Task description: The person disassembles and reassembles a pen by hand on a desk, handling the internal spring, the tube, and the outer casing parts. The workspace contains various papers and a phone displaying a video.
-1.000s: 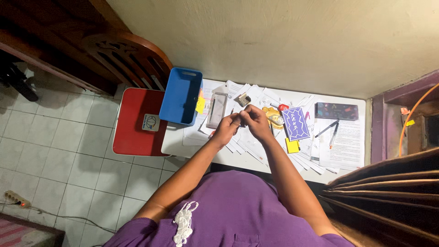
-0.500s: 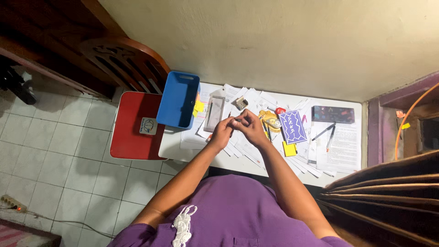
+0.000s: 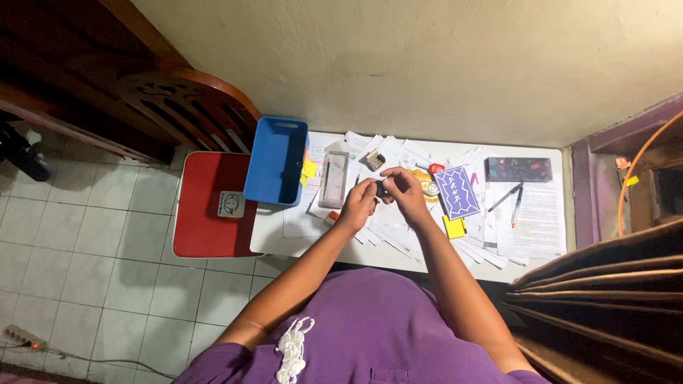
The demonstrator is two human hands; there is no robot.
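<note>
I see my left hand (image 3: pixel 358 205) and right hand (image 3: pixel 407 193) pinching one small dark object (image 3: pixel 382 190), fingertips together, right of the smooth blue plastic bin (image 3: pixel 276 161).

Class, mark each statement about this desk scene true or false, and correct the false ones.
1. Both hands meet on a small dark object. True.
2. The blue bin sits at the table's right end. False: it is at the left end.
3. A red stool stands beside the table. True.
4. The purple booklet lies on the floor. False: it lies on the papers on the table.
</note>
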